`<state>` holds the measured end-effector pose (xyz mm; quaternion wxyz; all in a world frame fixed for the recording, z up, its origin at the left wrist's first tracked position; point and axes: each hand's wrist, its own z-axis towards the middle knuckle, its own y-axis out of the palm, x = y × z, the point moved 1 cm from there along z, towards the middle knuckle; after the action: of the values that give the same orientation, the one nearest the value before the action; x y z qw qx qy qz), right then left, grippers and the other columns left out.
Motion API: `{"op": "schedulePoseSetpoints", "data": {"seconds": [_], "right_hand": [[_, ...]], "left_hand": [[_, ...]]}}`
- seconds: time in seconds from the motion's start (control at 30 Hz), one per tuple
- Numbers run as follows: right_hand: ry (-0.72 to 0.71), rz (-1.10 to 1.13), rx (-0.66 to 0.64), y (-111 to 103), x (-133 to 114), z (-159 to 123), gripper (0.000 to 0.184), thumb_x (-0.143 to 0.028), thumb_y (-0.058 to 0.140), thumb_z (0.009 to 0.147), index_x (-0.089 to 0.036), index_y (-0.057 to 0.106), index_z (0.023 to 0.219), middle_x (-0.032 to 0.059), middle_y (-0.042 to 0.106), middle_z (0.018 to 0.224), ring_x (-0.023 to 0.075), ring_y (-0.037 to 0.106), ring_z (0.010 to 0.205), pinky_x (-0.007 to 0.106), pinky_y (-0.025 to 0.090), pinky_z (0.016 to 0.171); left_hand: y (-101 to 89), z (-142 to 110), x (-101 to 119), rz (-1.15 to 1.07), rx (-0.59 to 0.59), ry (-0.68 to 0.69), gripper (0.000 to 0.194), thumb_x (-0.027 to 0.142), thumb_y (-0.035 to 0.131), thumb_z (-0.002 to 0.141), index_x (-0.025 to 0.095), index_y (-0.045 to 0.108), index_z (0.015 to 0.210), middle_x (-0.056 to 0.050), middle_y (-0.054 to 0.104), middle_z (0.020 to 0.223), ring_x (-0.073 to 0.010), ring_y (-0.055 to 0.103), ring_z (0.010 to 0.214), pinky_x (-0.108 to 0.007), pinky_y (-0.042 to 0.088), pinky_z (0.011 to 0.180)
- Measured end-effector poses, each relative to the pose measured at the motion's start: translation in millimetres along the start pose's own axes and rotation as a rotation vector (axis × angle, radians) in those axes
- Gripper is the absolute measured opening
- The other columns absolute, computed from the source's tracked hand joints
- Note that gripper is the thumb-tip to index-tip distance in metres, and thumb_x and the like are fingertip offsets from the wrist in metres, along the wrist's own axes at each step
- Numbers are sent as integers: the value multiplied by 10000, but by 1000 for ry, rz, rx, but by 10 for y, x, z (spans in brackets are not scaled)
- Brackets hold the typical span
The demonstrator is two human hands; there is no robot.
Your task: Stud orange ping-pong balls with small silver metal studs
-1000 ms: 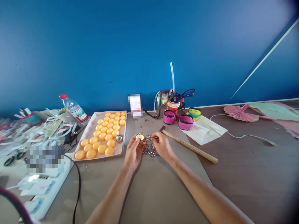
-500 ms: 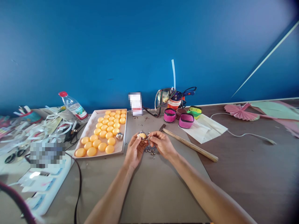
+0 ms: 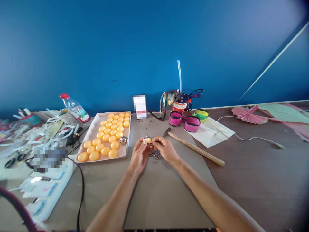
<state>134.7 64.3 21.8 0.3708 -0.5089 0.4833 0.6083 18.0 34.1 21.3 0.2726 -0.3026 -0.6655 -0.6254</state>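
Observation:
My left hand (image 3: 139,157) is closed round an orange ball (image 3: 148,140) partly covered with small shiny silver studs, holding it up over the table. Thumb and forefinger of my right hand (image 3: 166,149) are pinched together against the ball's right side; what sits between them is very small and looks like a silver stud, mostly hidden by the fingertips. Beneath the hands lies a loose pile of silver studs (image 3: 156,154). To the left, a shallow box (image 3: 127,146) holds rows of plain orange balls (image 3: 105,150) and one ball covered in silver (image 3: 123,140).
A hammer (image 3: 195,147) lies right of my hands. Behind it are pink containers (image 3: 192,124), a green-yellow one (image 3: 201,115) and white paper (image 3: 212,134). A bottle (image 3: 78,112), scissors (image 3: 15,160), a white power strip (image 3: 54,195) and a black cable (image 3: 83,187) occupy the left.
My right fingertips have moved left, from just beside the ball to its surface. My left hand still holds the ball in about the same place.

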Motion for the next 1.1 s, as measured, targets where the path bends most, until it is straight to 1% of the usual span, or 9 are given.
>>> {"op": "schedulePoseSetpoints", "data": {"seconds": [0.3, 0.43, 0.57, 0.73, 0.87, 1.1], "right_hand": [[18, -51, -4, 8, -44, -23, 104, -283, 548, 679, -179, 541, 687, -58, 469, 531, 87, 404, 519, 227, 351, 538], [0, -92, -5, 7, -69, -32, 96, -276, 533, 683, -180, 537, 681, -58, 473, 542, 89, 423, 533, 230, 361, 556], [-15, -120, -14, 0, -51, -26, 96, -273, 523, 688, -179, 535, 676, -57, 470, 538, 89, 425, 527, 229, 360, 547], [-38, -113, -24, -13, -6, -21, 104, -282, 527, 707, -179, 541, 703, -56, 471, 544, 89, 429, 536, 225, 366, 550], [-54, -105, -19, -9, -8, -30, 106, -287, 532, 713, -181, 537, 708, -54, 466, 553, 90, 425, 540, 226, 368, 553], [-21, -111, -8, 20, -68, -51, 113, -296, 527, 699, -184, 525, 683, -54, 465, 541, 93, 424, 535, 228, 366, 545]], "left_hand": [[-11, 0, -11, 34, 0, 26, 215, 259, 663, 735, 167, 597, 917, -18, 653, 786, -123, 605, 672, -268, 474, 672], [5, 1, -13, 53, -13, 33, 218, 273, 664, 735, 168, 596, 913, -19, 656, 788, -130, 615, 674, -272, 478, 667], [18, 2, -14, 56, 7, 30, 242, 285, 686, 712, 167, 597, 905, -16, 655, 781, -133, 613, 667, -282, 482, 676], [25, -1, -11, 52, 4, 44, 219, 286, 687, 711, 160, 605, 870, -17, 655, 782, -128, 608, 677, -275, 481, 683], [11, -1, -20, 35, 10, 35, 218, 276, 687, 711, 167, 604, 880, -10, 654, 798, -122, 607, 696, -271, 476, 702], [-9, 6, -37, 42, 33, 34, 229, 274, 694, 701, 168, 598, 879, -9, 650, 793, -121, 603, 691, -272, 472, 700]]}}
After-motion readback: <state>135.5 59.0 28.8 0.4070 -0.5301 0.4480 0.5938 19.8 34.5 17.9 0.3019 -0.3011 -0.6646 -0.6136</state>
